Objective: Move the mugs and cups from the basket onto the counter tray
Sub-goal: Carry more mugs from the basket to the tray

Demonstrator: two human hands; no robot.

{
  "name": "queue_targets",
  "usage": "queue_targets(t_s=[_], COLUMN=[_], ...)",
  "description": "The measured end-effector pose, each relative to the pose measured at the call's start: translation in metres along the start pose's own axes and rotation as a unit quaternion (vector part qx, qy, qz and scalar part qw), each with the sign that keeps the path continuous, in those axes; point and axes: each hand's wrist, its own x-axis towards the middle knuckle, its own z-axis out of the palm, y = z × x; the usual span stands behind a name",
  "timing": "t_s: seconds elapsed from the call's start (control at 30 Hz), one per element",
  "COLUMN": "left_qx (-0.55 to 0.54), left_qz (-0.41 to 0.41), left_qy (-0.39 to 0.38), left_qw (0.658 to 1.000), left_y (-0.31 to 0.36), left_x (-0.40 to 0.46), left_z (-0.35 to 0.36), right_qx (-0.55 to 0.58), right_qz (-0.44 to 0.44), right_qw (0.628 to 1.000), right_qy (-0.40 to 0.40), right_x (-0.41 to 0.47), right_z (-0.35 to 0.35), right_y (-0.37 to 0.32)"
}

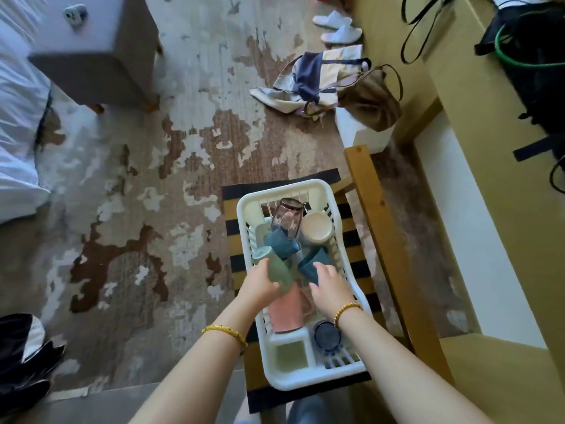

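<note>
A white plastic basket (345, 267) sits on a striped chair seat and holds several cups. My left hand (260, 286) grips a pale green cup (276, 269) lying on its side. Under it lies a pink mug (286, 313). My right hand (328, 284) hovers with relaxed fingers over a dark blue cup (312, 263) and holds nothing. Further back lie another blue cup (281, 243), a tinted glass (287, 217) and a cream cup (316, 229). A dark blue glass (325, 335) stands near my right wrist. No tray is in view.
The wooden chair (379, 209) with a yellow and black striped cushion (232, 240) stands beside a yellow-beige counter (489, 117) on the right. Bags (336, 84) and slippers (336, 26) lie on the carpet beyond. A grey stool (97, 56) and a bed (18, 117) are at the left.
</note>
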Motion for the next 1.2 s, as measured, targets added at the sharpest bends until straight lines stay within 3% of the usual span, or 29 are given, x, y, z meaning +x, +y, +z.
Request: queue_targets(t_s=[0.3, 0.4, 0.5, 0.6, 1.03, 1.2], left_qx=[-0.031, 0.114, 0.291, 0.326, 0.197, -0.035], left_qz=[-0.044, -0.004, 0.062, 0.097, 0.128, 0.116], left_qy=[0.048, 0.081, 0.12, 0.117, 0.129, 0.15], left_qw=[0.997, 0.99, 0.947, 0.933, 0.963, 0.981], left_y=[-0.011, -0.016, -0.023, -0.029, -0.039, -0.036], left_x=[0.042, 0.048, 0.057, 0.068, 0.062, 0.05], left_z=[0.006, 0.006, 0.005, 0.004, 0.008, 0.011], right_qx=[0.027, 0.042, 0.046, 0.054, 0.089, 0.126], right_qz=[-0.03, -0.015, 0.001, 0.013, 0.047, 0.036], right_qw=[0.99, 0.987, 0.988, 0.987, 0.995, 0.991], right_qy=[-0.135, -0.153, -0.15, -0.153, -0.024, 0.016], right_x=[0.065, 0.08, 0.088, 0.095, 0.096, 0.083], right_z=[0.019, 0.035, 0.054, 0.067, 0.094, 0.088], right_y=[-0.019, -0.025, -0.026, -0.023, -0.026, -0.029])
